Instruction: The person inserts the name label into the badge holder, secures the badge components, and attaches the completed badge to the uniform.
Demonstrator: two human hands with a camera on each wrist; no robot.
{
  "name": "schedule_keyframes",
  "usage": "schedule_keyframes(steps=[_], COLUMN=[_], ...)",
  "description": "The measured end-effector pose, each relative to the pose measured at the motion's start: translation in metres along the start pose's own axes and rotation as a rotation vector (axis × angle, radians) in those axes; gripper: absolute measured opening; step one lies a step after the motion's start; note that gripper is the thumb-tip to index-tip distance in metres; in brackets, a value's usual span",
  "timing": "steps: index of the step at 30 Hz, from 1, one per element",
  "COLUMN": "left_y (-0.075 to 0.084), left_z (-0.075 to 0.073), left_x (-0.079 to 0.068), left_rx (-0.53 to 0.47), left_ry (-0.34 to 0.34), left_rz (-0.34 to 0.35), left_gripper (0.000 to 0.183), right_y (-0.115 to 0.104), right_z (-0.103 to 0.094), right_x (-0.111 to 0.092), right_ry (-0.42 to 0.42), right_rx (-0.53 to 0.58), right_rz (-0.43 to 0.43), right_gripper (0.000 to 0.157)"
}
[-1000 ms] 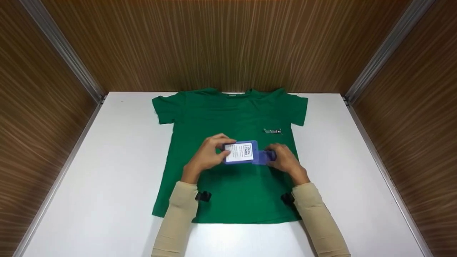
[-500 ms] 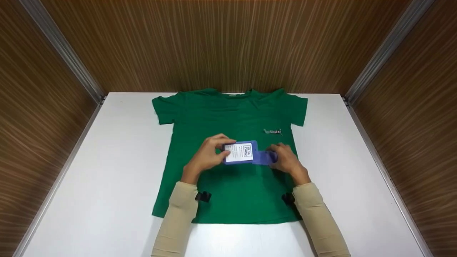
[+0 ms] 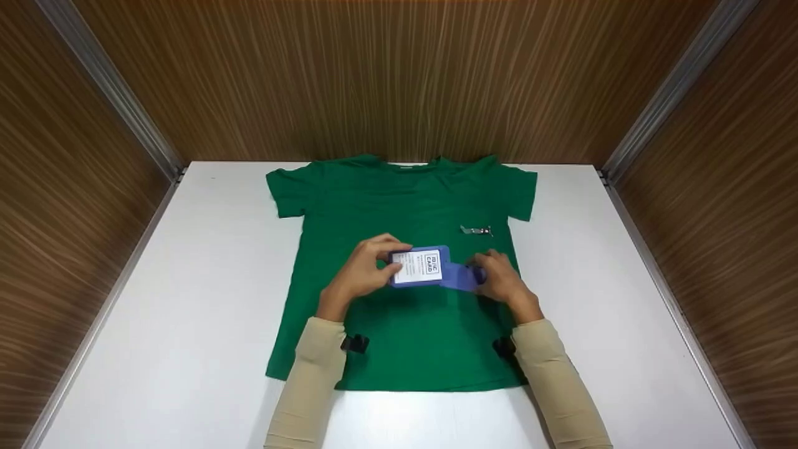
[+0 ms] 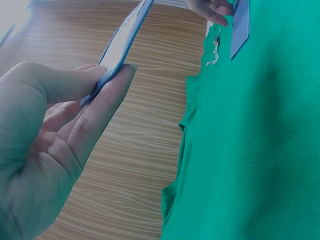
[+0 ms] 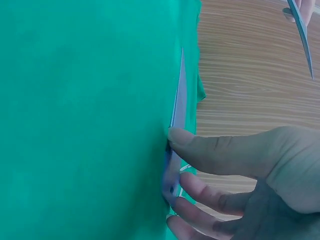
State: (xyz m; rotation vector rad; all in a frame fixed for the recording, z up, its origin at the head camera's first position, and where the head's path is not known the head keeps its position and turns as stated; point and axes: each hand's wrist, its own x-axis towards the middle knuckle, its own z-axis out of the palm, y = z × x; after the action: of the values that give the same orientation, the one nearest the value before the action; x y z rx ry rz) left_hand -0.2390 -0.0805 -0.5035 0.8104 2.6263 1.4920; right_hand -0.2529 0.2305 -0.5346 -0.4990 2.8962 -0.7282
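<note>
My left hand (image 3: 361,269) pinches the left end of a blue card holder (image 3: 445,254) between thumb and fingers. A white card printed "ID/IC CARD" (image 3: 419,267) shows in its face. With thumb and fingertips my right hand (image 3: 500,278) grips a translucent blue plastic piece (image 3: 460,277) by its darker right end. From the head the two blue parts look adjoining, but the left wrist view shows a gap between the holder (image 4: 126,42) and the piece (image 4: 240,29). Both are held above a green T-shirt (image 3: 405,337).
The T-shirt lies spread on a white table (image 3: 206,280), collar toward the back. A small metal clip with a strap (image 3: 475,230) lies on its upper right chest. Brown wood-grain panels (image 3: 399,81) stand at the back and both sides.
My right hand has shifted slightly to the right with the blue piece, which now shows a little more and tilts down slightly. My left hand and the card holder have stayed put.
</note>
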Motion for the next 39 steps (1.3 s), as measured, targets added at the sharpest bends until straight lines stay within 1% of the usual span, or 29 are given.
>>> schedule_keyframes(steps=[6, 16, 20, 25, 29, 33, 39], left_y=[-0.001, 0.000, 0.000, 0.000, -0.001, -0.002, -0.002], left_z=[0.000, 0.000, 0.000, 0.000, 0.000, 0.000, -0.001], left_x=[0.000, 0.000, 0.000, 0.000, 0.000, 0.001, 0.001], left_rx=[-0.015, -0.011, -0.010, -0.003, -0.007, -0.012, -0.011], left_ry=[-0.001, 0.003, 0.003, 0.001, -0.001, -0.003, -0.001], left_rz=[0.012, 0.001, -0.003, -0.004, 0.008, 0.025, 0.028], left_gripper=[0.034, 0.034, 0.034, 0.034, 0.034, 0.034, 0.034], right_y=[0.000, 0.000, 0.001, 0.003, 0.004, 0.005, 0.005], right_z=[-0.001, -0.003, -0.006, -0.010, -0.013, -0.015, -0.019], right_x=[-0.001, -0.003, -0.003, -0.004, -0.004, -0.004, -0.004], right_ry=[-0.008, 0.010, 0.023, 0.018, 0.003, -0.026, -0.078], right_rx=[0.002, 0.041, 0.063, 0.083, 0.099, 0.149, 0.221], right_rz=[0.019, 0.050, 0.056, 0.056, 0.039, 0.021, 0.033], right_gripper=[0.047, 0.051, 0.050, 0.049, 0.048, 0.046, 0.042])
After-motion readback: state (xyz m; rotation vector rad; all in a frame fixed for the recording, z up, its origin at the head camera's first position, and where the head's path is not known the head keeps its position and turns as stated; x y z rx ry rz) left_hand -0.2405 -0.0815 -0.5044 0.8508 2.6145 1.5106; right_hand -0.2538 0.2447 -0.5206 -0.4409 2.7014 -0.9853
